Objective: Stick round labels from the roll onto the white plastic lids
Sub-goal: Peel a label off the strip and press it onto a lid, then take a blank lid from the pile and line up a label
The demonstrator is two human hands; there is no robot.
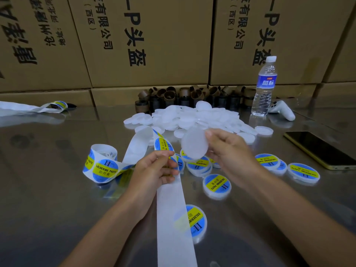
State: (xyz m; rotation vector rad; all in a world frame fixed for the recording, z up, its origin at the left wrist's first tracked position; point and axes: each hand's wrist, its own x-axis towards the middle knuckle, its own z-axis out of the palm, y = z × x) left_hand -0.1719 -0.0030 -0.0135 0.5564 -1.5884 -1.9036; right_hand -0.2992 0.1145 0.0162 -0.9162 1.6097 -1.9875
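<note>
Right hand (229, 151): fingers pinch a blank white lid (194, 144) by its edge, tilted, above the counter (57, 199). Left hand (156, 170): fingers grip the label strip (174, 218), which runs back to the roll (102, 164) standing at left. Pile of blank lids (192, 116) lies behind the hands. Labelled lids (216, 185) lie scattered near both hands.

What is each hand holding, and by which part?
The right hand holds a blank white lid by its rim; the left hand pinches the label strip mid-length.
</note>
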